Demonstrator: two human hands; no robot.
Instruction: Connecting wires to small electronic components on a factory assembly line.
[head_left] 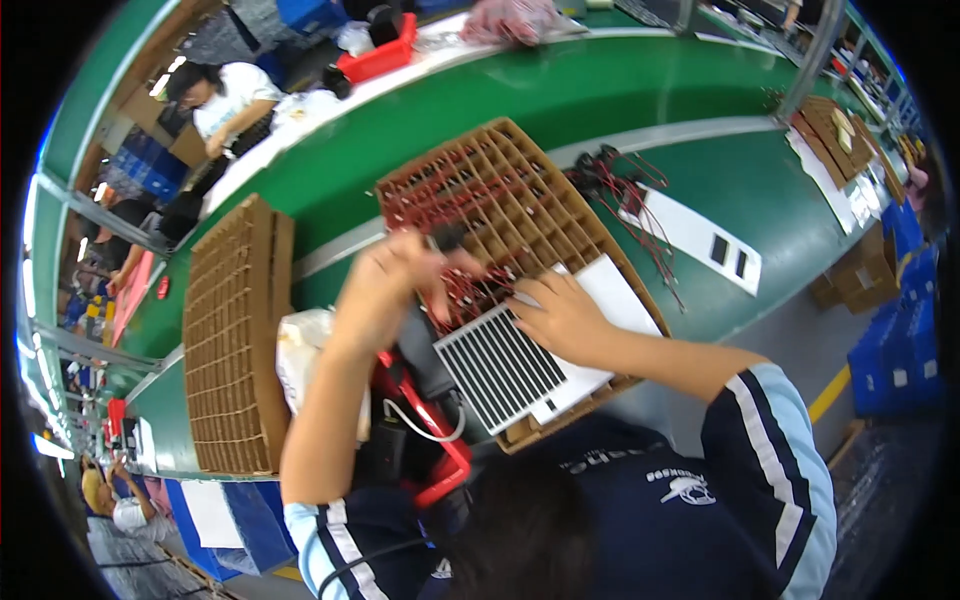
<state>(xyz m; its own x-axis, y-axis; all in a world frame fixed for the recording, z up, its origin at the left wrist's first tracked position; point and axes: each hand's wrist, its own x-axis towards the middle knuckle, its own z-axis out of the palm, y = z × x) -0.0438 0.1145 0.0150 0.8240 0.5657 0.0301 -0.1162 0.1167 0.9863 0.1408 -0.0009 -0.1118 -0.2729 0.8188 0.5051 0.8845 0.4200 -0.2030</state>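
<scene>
From my remote station, the head view centres on a cardboard grid tray (520, 200) lying tilted on the green counter (600, 100), its square cells partly filled with red-wired parts (430, 190). My left hand (385, 275) sits over the middle of this tray, fingers bunched together around a small dark part with red leads; I cannot tell exactly how the part is seated in the pinch. My right hand (560, 315) lies spread and flat, palm down, on a white sheet (625, 295) that covers the near right cells of the tray. Just beside that hand, toward me, a white panel with black stripes (500, 370) rests on the tray's near corner. Below the left forearm stands a red-framed fixture (440, 470) with a white cable loop (425, 430); a crumpled white plastic bag (300, 350) lies just left of it. Further left, a second cardboard grid (235, 340), seen with its cells unfilled, lies on the counter. Right of the main tray, a loose bundle of black and red wires (625, 190) sprawls over a long white rectangular label sheet (700, 240) bearing two small dark squares. At the far edge, a red bin (385, 55) sits on the white counter rim, near a seated person in a white shirt (235, 95). Blue crates (905, 340) stack at the right on the floor.
</scene>
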